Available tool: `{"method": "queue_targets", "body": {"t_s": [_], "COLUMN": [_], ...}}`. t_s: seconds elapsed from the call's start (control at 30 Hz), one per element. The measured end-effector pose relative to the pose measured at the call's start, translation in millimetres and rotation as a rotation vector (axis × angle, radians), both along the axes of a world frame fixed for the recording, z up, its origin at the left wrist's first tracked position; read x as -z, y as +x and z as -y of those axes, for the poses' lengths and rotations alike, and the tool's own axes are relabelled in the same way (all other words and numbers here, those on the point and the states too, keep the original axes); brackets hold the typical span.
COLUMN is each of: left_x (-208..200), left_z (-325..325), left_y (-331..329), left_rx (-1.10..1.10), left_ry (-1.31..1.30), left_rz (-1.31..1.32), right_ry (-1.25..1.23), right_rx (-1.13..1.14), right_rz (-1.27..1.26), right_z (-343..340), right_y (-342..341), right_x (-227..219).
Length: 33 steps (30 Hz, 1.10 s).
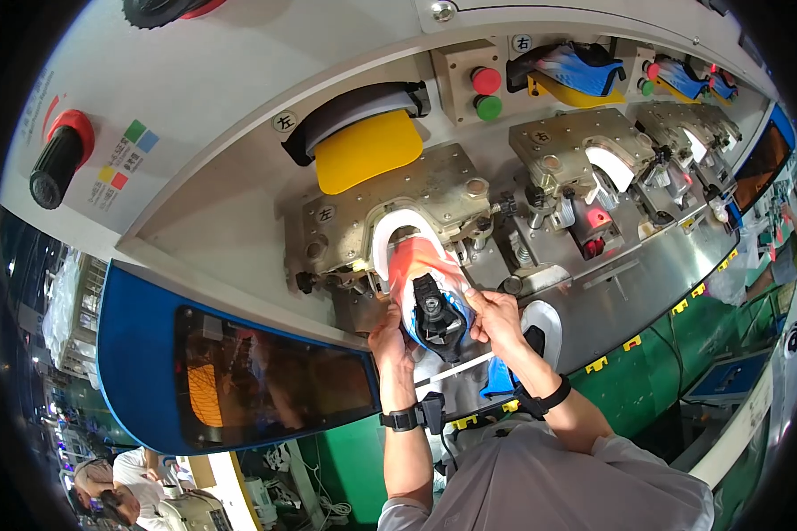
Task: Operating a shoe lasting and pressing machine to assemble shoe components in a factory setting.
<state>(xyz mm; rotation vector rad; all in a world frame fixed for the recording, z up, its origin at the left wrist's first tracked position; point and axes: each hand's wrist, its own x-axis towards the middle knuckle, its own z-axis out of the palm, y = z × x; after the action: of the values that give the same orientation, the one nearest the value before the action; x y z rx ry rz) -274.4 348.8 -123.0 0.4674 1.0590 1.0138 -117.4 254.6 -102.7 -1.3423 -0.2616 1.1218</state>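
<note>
A shoe upper [421, 263], coral at the front with blue sides and a black collar, lies with its coral end against the white horseshoe-shaped pad [388, 235] of a metal press station [345, 215]. My left hand [390, 339] pinches its left edge near the collar. On the opposite side, my right hand [496, 316] grips the edge between thumb and fingers. The parts of the upper under my fingers are hidden. Beside my right wrist is another shoe piece [547, 325], white-rimmed with black and blue parts, partly covered by my forearm.
Above the station hangs a yellow flap [369, 152]. A control box with a red button [485, 80] and a green button [488, 108] sits to its right. More press stations [584, 146] and blue uppers [580, 68] continue rightward. A blue-framed dark panel [270, 376] borders the left.
</note>
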Motion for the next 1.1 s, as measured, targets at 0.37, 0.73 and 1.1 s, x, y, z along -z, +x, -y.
{"method": "queue_targets", "body": {"t_s": [0.37, 0.73, 1.1], "left_x": [-5.7, -4.2, 18.1], "left_z": [1.0, -0.4, -8.3], "left_y": [0.4, -3.2, -10.9], "left_rx": [0.026, 0.074, 0.151], "left_ry": [-0.03, -0.009, -0.086], "left_rz": [-0.049, -0.061, -0.031], "right_ry": [0.024, 0.055, 0.011], "right_rx": [0.03, -0.04, -0.075], "right_rz": [0.017, 0.04, 0.067], "right_z": [0.8, 1.2, -0.3], "right_y": [-0.8, 4.5, 4.3], "right_x": [0.4, 6.9, 16.6]}}
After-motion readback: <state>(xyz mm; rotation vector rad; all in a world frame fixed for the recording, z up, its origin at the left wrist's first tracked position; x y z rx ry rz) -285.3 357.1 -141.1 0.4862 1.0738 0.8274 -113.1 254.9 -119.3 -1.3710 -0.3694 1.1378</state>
